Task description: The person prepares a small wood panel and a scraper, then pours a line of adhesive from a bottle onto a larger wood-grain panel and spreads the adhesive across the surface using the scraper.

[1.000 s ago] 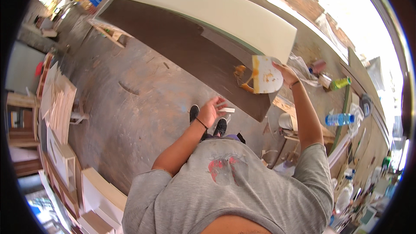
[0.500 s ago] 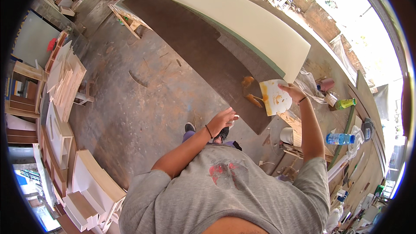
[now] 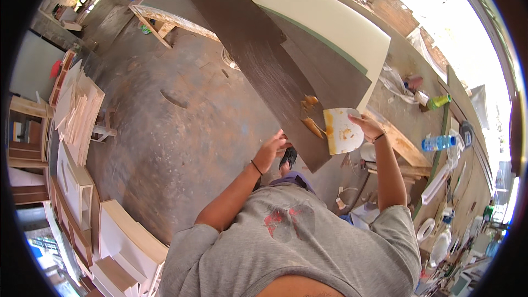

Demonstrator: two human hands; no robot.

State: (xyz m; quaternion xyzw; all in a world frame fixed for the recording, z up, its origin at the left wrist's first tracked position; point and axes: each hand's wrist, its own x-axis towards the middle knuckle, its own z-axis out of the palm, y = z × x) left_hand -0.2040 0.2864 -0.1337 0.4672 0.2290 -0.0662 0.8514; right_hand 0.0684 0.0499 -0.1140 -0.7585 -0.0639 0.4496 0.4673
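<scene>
A long dark brown sheet (image 3: 250, 49) lies slantwise on the workbench, its near end jutting past the bench edge. At its left edge is my left hand (image 3: 270, 151), fingers closed on the rim; the fingertips are partly hidden. My right hand (image 3: 369, 126) pinches a white spreader card (image 3: 346, 132) by its right side. Yellow-brown paste coats the card's left edge and spots its face. Beside the card, a smear of thick orange-brown paste (image 3: 311, 115) sits on the sheet near its right edge.
Under the brown sheet are a grey-brown panel (image 3: 330, 71) and a large cream panel (image 3: 352, 38). On the right are a water bottle (image 3: 438, 143), a green bottle (image 3: 439, 102) and a white tub (image 3: 368, 152). Wooden boards (image 3: 82, 115) and cabinet parts line the left.
The brown sheet has swung round, uncovering more of the grey-brown panel. My left hand has moved slightly left and up onto its edge. The card, still in my right hand, has shifted slightly left and down.
</scene>
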